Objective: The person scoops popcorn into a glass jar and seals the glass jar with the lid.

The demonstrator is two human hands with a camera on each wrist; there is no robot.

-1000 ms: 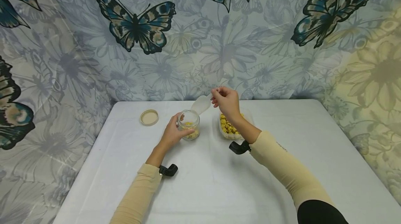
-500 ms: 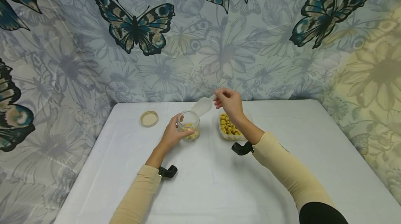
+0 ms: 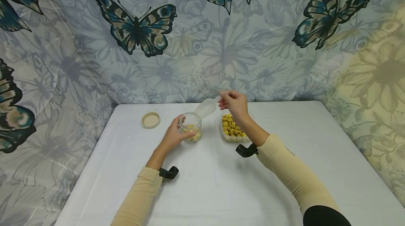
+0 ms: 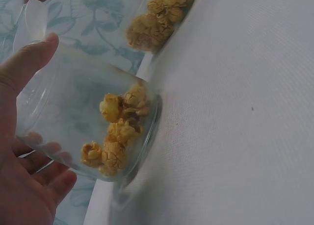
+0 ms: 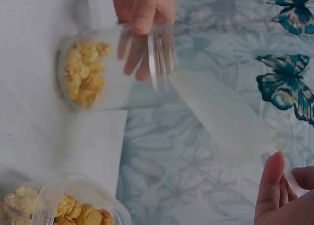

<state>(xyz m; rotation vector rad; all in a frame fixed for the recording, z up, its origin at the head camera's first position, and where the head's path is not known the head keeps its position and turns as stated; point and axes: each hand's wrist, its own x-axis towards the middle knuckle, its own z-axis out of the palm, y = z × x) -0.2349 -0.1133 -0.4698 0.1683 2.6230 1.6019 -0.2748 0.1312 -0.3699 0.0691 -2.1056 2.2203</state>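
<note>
My left hand (image 3: 175,135) grips a clear glass jar (image 4: 73,107) round its side, thumb on the near face and fingers behind. Several pieces of yellow popcorn (image 4: 117,132) lie at the jar's bottom. My right hand (image 3: 235,104) pinches the handle of a translucent white plastic scoop (image 3: 206,108). The scoop tilts down to the left, its tip right at the jar's mouth in the right wrist view. No popcorn shows in the scoop. Below my right hand stands a clear plastic container (image 3: 232,139) of popcorn, partly hidden by the right wrist.
A pale gold ring-shaped jar lid (image 3: 150,120) lies left of the jar on the white-covered table (image 3: 202,191). Behind the table's far edge hangs a butterfly-print cloth (image 3: 177,68).
My right hand has shifted slightly right and down with the scoop, and the scoop's tip stays by the jar's rim. My left hand and the jar have hardly moved.
</note>
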